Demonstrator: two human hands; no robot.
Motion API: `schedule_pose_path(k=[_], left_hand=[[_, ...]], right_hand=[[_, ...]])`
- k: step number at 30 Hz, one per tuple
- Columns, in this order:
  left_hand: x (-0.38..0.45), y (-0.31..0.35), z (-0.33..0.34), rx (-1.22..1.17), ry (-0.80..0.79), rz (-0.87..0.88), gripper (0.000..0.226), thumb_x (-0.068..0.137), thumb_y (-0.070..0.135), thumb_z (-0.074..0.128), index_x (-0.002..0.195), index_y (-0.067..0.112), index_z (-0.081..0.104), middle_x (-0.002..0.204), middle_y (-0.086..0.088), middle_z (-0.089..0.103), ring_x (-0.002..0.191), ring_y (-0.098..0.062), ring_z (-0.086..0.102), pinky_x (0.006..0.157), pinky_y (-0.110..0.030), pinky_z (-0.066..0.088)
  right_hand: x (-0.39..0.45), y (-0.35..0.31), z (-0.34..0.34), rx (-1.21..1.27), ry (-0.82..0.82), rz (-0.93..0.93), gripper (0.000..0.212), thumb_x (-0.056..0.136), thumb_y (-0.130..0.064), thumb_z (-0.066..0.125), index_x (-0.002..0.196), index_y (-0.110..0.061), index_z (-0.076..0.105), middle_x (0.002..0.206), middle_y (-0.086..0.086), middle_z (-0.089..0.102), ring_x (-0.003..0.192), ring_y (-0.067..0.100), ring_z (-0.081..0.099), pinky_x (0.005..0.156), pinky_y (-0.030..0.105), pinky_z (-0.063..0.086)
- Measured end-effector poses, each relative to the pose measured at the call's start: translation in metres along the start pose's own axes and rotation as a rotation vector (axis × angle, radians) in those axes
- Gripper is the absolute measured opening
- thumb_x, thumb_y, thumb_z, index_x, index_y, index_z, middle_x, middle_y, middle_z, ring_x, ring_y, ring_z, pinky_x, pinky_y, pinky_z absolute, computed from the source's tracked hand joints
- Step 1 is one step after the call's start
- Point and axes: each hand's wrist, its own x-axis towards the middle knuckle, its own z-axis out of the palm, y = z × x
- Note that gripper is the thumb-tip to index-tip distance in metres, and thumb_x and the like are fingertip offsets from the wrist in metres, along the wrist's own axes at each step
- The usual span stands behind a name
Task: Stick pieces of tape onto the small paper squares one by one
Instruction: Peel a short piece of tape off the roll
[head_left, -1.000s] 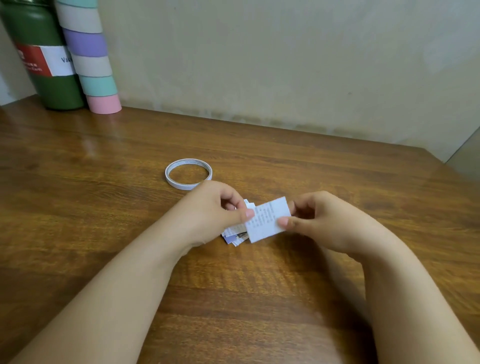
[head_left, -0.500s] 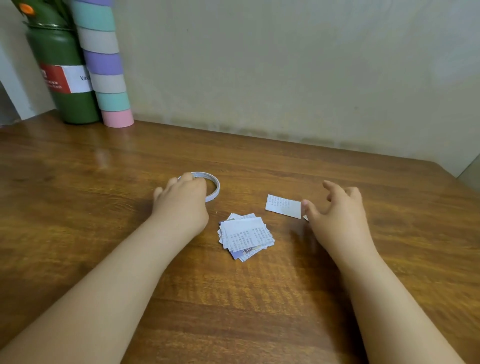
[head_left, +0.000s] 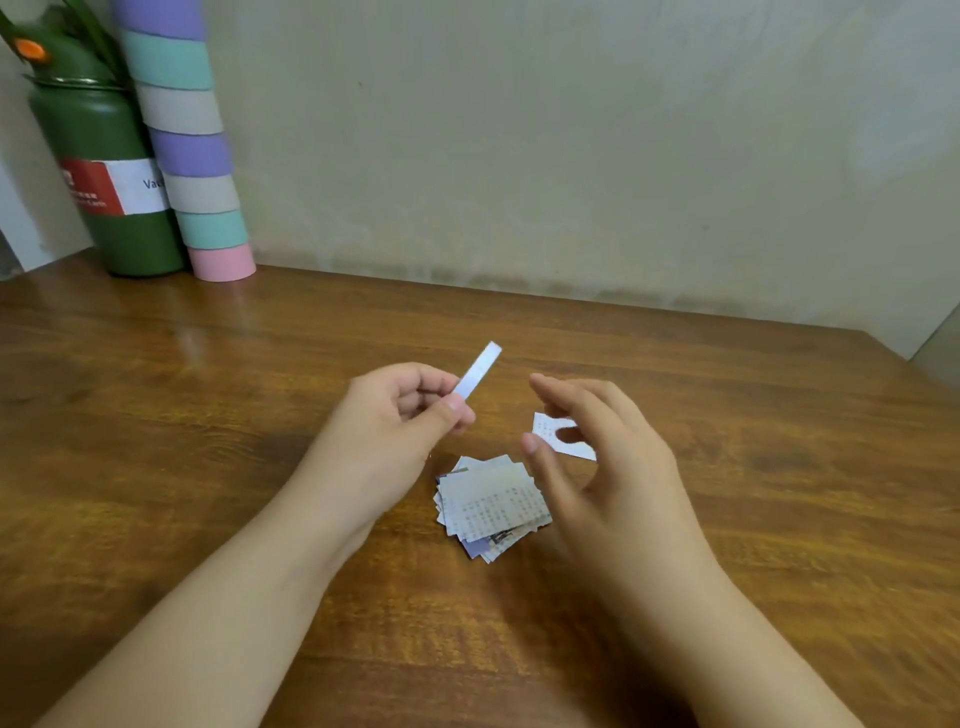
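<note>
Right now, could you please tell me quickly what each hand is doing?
Left hand: pinches a white strip of tape between thumb and fingers.
Right hand: open, fingers relaxed, holding nothing, above the single paper square.

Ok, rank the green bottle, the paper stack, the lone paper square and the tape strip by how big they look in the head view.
1. green bottle, cut off by the frame edge
2. paper stack
3. and 4. lone paper square, partly behind the right hand, and tape strip, pinched by the left hand: too close to rank.
</note>
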Motion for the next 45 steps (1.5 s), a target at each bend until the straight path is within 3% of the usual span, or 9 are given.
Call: schedule_pose_path(k=[10,15,21,24,27,29,31,36,45], left_hand=[[-0.020,0.010,0.018,-0.183,-0.167,0.063,0.014,0.089,0.003,0.057,0.091,0.012,0.067,0.081,-0.001,0.074,0.078,-0.006,0.068,0.070,-0.012,0.048],[-0.024,0.007,0.023,-0.037,-0.153,0.159,0.024,0.086,0.006,0.063,0.093,0.028,0.071,0.090,0.006,0.070,0.086,-0.007,0.063,0.082,-0.023,0.051],[-0.028,0.014,0.024,0.074,-0.105,0.245,0.034,0.086,0.006,0.062,0.087,0.039,0.069,0.083,0.019,0.068,0.079,0.002,0.061,0.075,-0.010,0.046],[-0.029,0.014,0.026,0.075,-0.099,0.256,0.040,0.086,0.006,0.062,0.091,0.045,0.065,0.083,0.019,0.068,0.079,0.001,0.061,0.074,-0.010,0.046],[-0.030,0.015,0.025,0.058,-0.090,0.253,0.042,0.086,0.007,0.063,0.088,0.048,0.067,0.083,0.018,0.069,0.080,0.000,0.063,0.073,-0.010,0.047],[-0.030,0.015,0.025,0.059,-0.081,0.245,0.039,0.086,0.008,0.063,0.084,0.046,0.069,0.083,0.016,0.070,0.081,-0.001,0.064,0.074,-0.011,0.049],[-0.030,0.014,0.025,0.062,-0.083,0.239,0.031,0.086,0.010,0.064,0.081,0.039,0.071,0.084,0.013,0.070,0.082,-0.002,0.065,0.076,-0.015,0.051],[-0.029,0.012,0.025,0.078,-0.067,0.221,0.027,0.086,0.007,0.063,0.084,0.033,0.069,0.082,0.013,0.070,0.079,0.000,0.065,0.072,-0.010,0.048],[-0.025,0.007,0.023,0.064,-0.122,0.123,0.014,0.087,0.012,0.060,0.077,0.019,0.067,0.069,0.005,0.071,0.067,-0.005,0.065,0.066,-0.017,0.050]], right_hand=[[-0.001,-0.011,-0.004,0.011,0.133,-0.090,0.030,0.091,-0.027,0.054,0.117,-0.015,0.062,0.116,-0.010,0.055,0.106,-0.007,0.049,0.088,0.003,0.035],[-0.003,-0.008,0.000,0.059,0.217,-0.066,0.025,0.085,-0.018,0.065,0.109,-0.012,0.067,0.112,-0.005,0.065,0.104,0.002,0.059,0.089,0.016,0.047],[-0.004,-0.014,-0.003,0.181,0.213,0.026,0.013,0.080,-0.018,0.068,0.091,-0.023,0.062,0.105,-0.016,0.067,0.096,0.003,0.065,0.082,0.028,0.055],[-0.004,-0.018,-0.007,0.277,0.192,0.100,0.024,0.079,-0.012,0.074,0.087,-0.030,0.059,0.098,-0.021,0.068,0.094,0.003,0.066,0.083,0.023,0.054],[-0.003,-0.020,-0.011,0.343,0.173,0.162,0.040,0.077,-0.011,0.076,0.103,-0.032,0.055,0.096,-0.019,0.068,0.095,-0.001,0.065,0.083,0.014,0.050],[-0.002,-0.019,-0.010,0.280,0.165,0.138,0.051,0.079,-0.015,0.076,0.118,-0.036,0.050,0.101,-0.022,0.064,0.099,-0.002,0.061,0.084,0.010,0.045],[-0.001,-0.016,-0.007,0.133,0.159,0.051,0.046,0.083,-0.022,0.070,0.125,-0.031,0.054,0.105,-0.018,0.059,0.101,-0.004,0.056,0.084,0.006,0.041],[-0.001,-0.010,-0.003,0.049,0.204,-0.029,0.023,0.080,-0.018,0.068,0.103,-0.018,0.070,0.099,-0.008,0.062,0.092,-0.001,0.057,0.078,0.007,0.041],[0.000,-0.012,-0.008,0.016,0.152,-0.048,0.004,0.077,-0.019,0.072,0.077,-0.020,0.068,0.083,-0.011,0.063,0.082,-0.005,0.054,0.071,0.003,0.034]])
